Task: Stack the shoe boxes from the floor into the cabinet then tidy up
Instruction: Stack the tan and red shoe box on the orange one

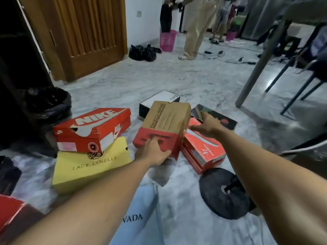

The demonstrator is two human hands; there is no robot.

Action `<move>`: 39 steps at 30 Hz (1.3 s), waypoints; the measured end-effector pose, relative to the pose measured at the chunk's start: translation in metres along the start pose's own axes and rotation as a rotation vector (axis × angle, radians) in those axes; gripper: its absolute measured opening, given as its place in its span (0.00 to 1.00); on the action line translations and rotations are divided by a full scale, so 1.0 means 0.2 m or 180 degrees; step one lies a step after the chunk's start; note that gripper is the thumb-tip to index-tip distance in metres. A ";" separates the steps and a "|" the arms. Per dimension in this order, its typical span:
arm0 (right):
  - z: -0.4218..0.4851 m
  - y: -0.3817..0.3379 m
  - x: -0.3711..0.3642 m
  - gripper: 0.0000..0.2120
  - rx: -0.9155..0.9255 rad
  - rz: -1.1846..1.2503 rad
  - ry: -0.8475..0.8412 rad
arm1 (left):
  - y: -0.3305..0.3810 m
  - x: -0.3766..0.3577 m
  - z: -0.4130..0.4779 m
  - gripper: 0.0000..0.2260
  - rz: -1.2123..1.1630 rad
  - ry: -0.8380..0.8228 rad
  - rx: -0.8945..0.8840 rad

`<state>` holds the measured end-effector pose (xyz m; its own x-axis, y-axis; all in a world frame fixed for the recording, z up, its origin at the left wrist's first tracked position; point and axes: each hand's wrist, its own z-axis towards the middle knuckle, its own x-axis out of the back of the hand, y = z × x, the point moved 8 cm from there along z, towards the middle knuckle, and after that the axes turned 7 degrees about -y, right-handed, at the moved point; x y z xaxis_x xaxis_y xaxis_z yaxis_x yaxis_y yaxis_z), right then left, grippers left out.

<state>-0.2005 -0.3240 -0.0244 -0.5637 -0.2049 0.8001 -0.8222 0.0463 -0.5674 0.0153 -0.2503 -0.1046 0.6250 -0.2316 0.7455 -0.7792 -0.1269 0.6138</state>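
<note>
Item: brown-and-red cardboard Skechers shoe box [164, 124], lid closed, contents unseen.
Left hand [154, 152] gripped its near red end; right hand [207, 126], fingers straight, touched its side.

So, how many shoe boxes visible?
7: red Nike box atop yellow box; brown Skechers box between left hand and right hand; white-topped box behind; dark box, orange box right; red box bottom-left. Some possibly hidden.

left forearm [88, 209] and right forearm [274, 174] are bare along all their visible length; left hand [154, 152] and right hand [208, 125] likewise bare.
</note>
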 end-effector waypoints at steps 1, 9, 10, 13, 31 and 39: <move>0.07 0.04 -0.02 0.43 0.0006 0.0034 -0.0023 | -0.05 -0.06 0.06 0.33 -0.0139 0.0037 0.0129; 0.62 0.19 -0.10 0.37 -0.0022 0.0332 0.0006 | -0.24 -0.47 0.41 0.63 -0.1365 0.0246 0.0894; 0.66 0.19 -0.10 0.37 -0.0038 0.0398 0.0018 | -0.25 -0.50 0.44 0.65 -0.1536 0.0258 0.0910; 0.77 0.15 -0.10 0.42 0.0073 0.0701 0.0079 | -0.26 -0.57 0.49 0.67 -0.1822 0.0320 0.0966; 0.87 0.17 -0.07 0.76 0.0197 0.0661 -0.0464 | -0.42 -0.52 0.47 0.57 -0.2490 0.0833 0.0794; 0.55 0.09 0.08 0.28 0.0154 0.0713 -0.1170 | -0.37 -0.26 0.34 0.63 -0.2292 0.0607 0.0549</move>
<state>-0.2161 -0.4333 -0.0433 -0.6550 -0.5299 0.5386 -0.6731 0.0852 -0.7347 0.0365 -0.2953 -0.2067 0.9667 0.1337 0.2182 -0.1630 -0.3359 0.9277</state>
